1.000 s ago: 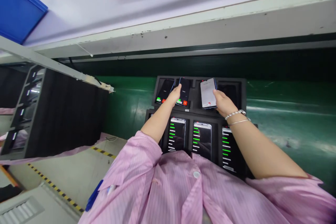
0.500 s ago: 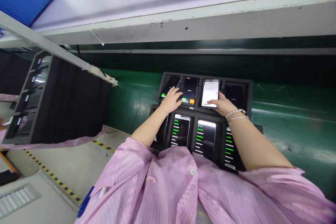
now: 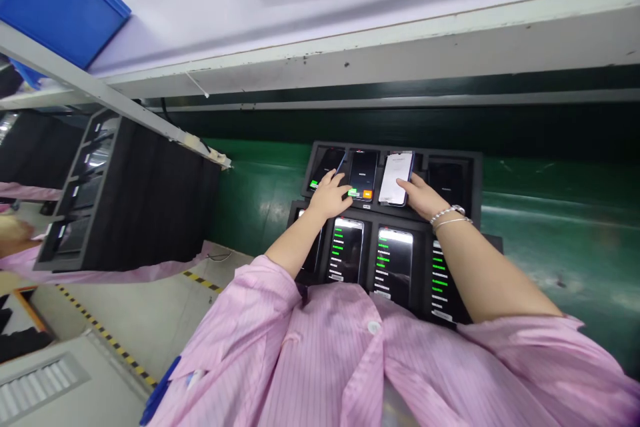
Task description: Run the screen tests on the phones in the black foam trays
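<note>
My right hand [image 3: 424, 197] grips the right edge of a smartphone [image 3: 395, 179] with a bright white screen. Its thumb lies over the glass, and the phone leans a little in its slot. My left hand [image 3: 327, 196] has its fingers apart over two dark-screened phones: a slanted leftmost phone [image 3: 327, 165] and a second phone [image 3: 364, 170] with green and orange buttons. A fingertip is at the green button; whether it touches cannot be seen. These phones sit in a black compartment tray [image 3: 373, 208], with another dark phone [image 3: 447, 183] at its right end.
A nearer tray holds several phones [image 3: 347, 247] showing green and white text lines. Both trays rest on a green surface [image 3: 530, 213]. A white shelf edge [image 3: 350, 70] runs across beyond them. Stacked black trays [image 3: 155, 193] and a blue bin [image 3: 65, 3] are at left.
The white-screened phone has tilted, its lower end shifting left, with my right hand still on it. My left hand has moved slightly right, towards the second phone's green button. The view has shifted slightly.
</note>
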A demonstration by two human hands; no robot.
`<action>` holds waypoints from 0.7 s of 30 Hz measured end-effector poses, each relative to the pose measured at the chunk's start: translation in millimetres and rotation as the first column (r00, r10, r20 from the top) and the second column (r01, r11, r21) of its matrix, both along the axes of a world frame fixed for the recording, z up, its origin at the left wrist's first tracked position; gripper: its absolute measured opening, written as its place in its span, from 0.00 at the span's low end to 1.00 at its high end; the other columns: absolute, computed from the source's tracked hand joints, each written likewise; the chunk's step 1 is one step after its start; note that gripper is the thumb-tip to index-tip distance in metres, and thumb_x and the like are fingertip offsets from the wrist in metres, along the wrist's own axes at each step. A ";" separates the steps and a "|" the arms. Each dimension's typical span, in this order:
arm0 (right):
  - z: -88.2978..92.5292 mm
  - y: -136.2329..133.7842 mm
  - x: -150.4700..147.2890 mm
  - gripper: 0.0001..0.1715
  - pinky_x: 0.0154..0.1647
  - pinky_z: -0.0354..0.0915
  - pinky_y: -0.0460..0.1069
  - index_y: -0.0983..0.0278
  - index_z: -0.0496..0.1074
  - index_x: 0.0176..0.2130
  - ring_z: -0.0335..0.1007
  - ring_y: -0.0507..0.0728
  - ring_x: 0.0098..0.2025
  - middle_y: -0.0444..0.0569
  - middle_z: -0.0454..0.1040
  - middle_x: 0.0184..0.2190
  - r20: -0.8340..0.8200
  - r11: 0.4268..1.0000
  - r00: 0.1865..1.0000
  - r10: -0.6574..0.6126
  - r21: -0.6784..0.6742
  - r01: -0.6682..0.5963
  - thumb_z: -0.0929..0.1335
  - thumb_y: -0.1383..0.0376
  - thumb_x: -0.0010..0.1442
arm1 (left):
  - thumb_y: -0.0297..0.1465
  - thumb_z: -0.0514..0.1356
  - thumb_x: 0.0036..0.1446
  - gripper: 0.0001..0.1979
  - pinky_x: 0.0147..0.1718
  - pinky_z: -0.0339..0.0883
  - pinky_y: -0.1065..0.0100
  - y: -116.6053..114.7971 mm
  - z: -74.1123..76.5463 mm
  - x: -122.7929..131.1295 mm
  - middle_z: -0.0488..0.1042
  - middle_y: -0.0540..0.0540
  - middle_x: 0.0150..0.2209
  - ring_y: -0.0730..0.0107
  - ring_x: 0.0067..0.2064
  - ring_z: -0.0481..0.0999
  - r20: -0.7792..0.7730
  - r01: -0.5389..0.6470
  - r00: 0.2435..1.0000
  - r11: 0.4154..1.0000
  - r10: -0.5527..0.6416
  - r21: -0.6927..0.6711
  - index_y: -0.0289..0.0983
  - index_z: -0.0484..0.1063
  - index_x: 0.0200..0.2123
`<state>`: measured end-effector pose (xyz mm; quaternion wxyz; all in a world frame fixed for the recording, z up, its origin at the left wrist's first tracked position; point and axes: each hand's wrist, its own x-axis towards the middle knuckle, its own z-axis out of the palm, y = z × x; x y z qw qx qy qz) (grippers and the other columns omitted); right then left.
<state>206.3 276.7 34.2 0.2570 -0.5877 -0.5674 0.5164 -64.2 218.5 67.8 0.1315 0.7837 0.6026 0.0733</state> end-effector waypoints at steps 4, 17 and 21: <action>10.1 -21.3 14.1 0.50 0.75 0.47 0.71 0.71 0.58 0.70 0.47 0.76 0.75 0.69 0.58 0.70 0.223 0.973 0.974 0.032 0.216 -0.082 0.70 0.53 0.57 | 0.37 0.62 0.65 0.19 0.73 0.53 0.44 2.2 1.5 -0.8 0.65 0.43 0.70 0.44 0.75 0.53 -0.046 0.016 0.999 0.999 -0.018 -0.030 0.44 0.80 0.57; 9.2 -49.6 14.7 0.24 0.59 0.70 0.62 0.63 0.71 0.54 0.72 0.68 0.56 0.59 0.76 0.52 0.520 0.878 0.832 0.193 0.287 -0.383 0.64 0.63 0.60 | 0.42 0.63 0.63 0.38 0.74 0.47 0.49 7.6 17.2 -25.1 0.57 0.43 0.74 0.47 0.77 0.47 -0.049 -0.304 0.952 0.950 0.301 -0.069 0.45 0.56 0.74; 5.1 -47.5 13.8 0.26 0.57 0.71 0.61 0.64 0.70 0.56 0.72 0.68 0.55 0.60 0.75 0.51 0.544 0.882 0.821 0.172 0.287 -0.375 0.64 0.61 0.60 | 0.45 0.67 0.59 0.51 0.73 0.49 0.52 21.9 19.4 -49.2 0.60 0.34 0.73 0.44 0.75 0.52 -0.051 -0.464 0.886 0.877 0.462 -0.121 0.36 0.47 0.76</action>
